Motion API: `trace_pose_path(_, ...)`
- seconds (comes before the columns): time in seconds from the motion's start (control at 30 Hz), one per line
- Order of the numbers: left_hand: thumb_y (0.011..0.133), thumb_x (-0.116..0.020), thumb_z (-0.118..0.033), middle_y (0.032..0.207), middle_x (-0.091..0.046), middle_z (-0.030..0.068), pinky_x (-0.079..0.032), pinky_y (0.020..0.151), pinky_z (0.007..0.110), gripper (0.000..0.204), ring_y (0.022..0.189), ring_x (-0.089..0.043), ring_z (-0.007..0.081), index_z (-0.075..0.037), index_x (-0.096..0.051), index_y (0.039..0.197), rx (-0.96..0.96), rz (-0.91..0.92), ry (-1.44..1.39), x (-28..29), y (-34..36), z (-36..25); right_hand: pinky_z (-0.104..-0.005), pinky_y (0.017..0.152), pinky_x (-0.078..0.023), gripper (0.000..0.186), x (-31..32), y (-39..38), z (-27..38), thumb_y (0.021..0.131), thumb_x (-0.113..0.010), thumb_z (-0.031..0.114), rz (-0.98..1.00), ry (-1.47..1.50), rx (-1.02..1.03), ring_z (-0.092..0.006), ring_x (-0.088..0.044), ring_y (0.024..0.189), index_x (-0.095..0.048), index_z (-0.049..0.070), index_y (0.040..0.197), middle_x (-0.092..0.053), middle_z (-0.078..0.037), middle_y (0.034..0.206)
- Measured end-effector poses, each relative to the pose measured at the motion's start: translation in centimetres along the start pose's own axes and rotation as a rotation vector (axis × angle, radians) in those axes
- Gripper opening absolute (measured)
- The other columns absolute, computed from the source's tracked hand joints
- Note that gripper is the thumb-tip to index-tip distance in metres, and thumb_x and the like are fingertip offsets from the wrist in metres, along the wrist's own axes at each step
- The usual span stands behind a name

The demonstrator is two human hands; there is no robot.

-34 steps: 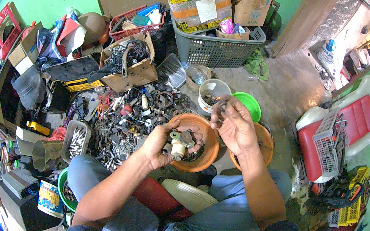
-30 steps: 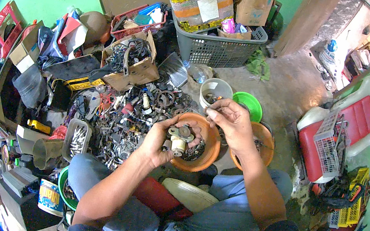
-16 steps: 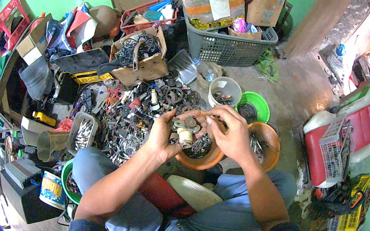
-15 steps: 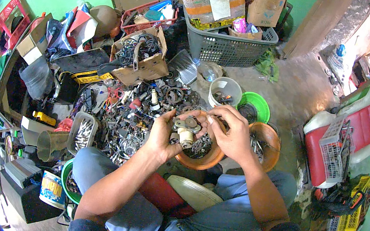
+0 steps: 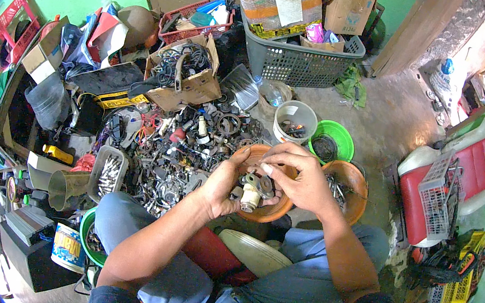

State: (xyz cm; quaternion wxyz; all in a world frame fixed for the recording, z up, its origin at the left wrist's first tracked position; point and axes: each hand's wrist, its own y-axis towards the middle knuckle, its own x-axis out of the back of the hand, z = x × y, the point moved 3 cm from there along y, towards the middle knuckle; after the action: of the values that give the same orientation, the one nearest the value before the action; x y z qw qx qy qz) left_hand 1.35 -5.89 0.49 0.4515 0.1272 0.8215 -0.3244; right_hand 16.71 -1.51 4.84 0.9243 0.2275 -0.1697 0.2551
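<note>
Left hand (image 5: 225, 183) grasps cream-and-metal part (image 5: 250, 198), cupped in palm over near orange bowl (image 5: 275, 217). Right hand (image 5: 300, 178) just above part, thumb and fingertips drawn together; cannot tell if anything gripped. Bowl rim shows below hands. Open room: bare concrete floor (image 5: 384, 112), beyond green bowl (image 5: 349, 143) toward red-and-white seat (image 5: 464, 164). Obstacles: parts heap (image 5: 178, 148) crowding left; white bucket (image 5: 279, 121) ahead; second orange bowl (image 5: 361, 196) right.

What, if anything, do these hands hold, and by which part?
The left hand cradles a white-ended metal part by its underside; I cannot tell for the right hand.
</note>
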Motion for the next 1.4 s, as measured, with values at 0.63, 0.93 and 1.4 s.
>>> trace_pose_path(0.63, 0.105, -0.024, -0.055, 0.108, -0.066, 0.0216, -0.062, 0.077, 0.048, 0.06, 0.091, -0.07, 0.0372, -0.01, -0.044, 0.139, 0.112, 0.037, 0.103, 0.8, 0.3, 1.0, -0.0305, 0.082, -0.052, 0.013, -0.8, -0.6, -1.6, 0.086, -0.072, 0.005, 0.275, 0.234, -0.41, -0.0177, -0.066, 0.094, -0.075, -0.002, 0.096, -0.07, -0.01, 0.099)
trace_pose_path(0.93, 0.105, -0.024, -0.056, 0.107, -0.066, 0.0223, -0.061, 0.081, 0.047, 0.063, 0.095, -0.069, 0.0358, -0.006, -0.047, 0.137, 0.067, 0.021, 0.129, 0.4, 0.3, 0.7, -0.0288, 0.079, -0.052, 0.011, -0.5, -0.4, -0.8, 0.09, -0.068, 0.006, 0.219, 0.224, -0.485, -0.012, -0.063, 0.09, -0.069, -0.002, 0.098, -0.068, -0.005, 0.093)
trace_pose_path(1.4, 0.105, -0.021, -0.056, 0.113, -0.065, 0.0239, -0.059, 0.089, 0.048, 0.075, 0.101, -0.068, 0.0326, 0.007, -0.052, 0.129, 0.034, -0.003, 0.079, 0.2, 0.1, 0.1, -0.0235, 0.057, -0.039, 0.011, 1.1, -0.8, -5.4, 0.094, -0.06, 0.02, -0.195, 0.829, -0.65, -0.0076, -0.052, 0.07, -0.063, 0.01, 0.093, -0.059, 0.001, 0.079)
